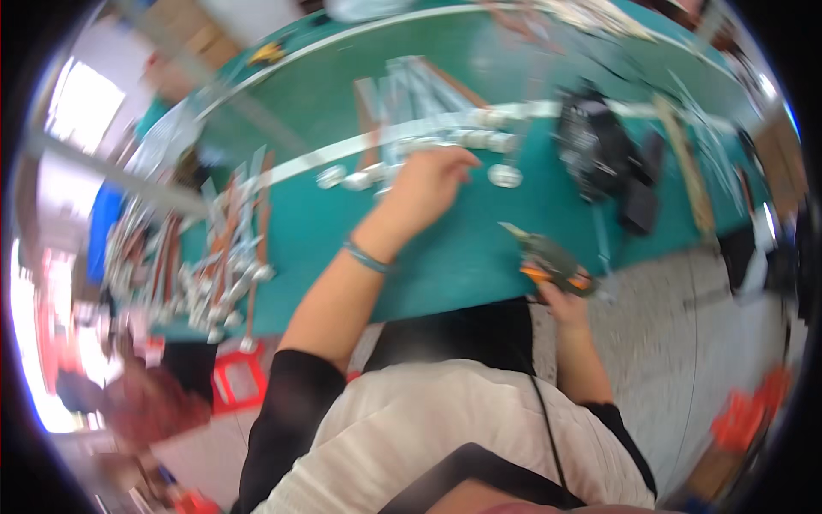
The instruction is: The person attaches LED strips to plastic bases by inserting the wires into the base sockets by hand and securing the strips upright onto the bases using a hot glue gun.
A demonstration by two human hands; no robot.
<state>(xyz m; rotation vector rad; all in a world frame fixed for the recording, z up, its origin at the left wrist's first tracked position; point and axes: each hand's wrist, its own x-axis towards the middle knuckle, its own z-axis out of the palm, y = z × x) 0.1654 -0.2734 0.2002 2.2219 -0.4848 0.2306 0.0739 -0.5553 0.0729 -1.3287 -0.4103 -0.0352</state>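
My left hand reaches over the green table, close to a row of white round-ended pieces on long grey and brown strips. Its fingers look bent but are smeared by motion, so I cannot see whether anything is between them. A separate white round piece lies just right of it. Down at the table's front edge, my right hand is closed round the handle of a dark green and orange gun-shaped tool. The tool's pale pointed tip is directed up and left, over the tabletop.
Several more white-ended strips are heaped on the left. A black bulky object and a wooden stick lie to the right on the green table. A red stool stands below, left. Another person is at lower left.
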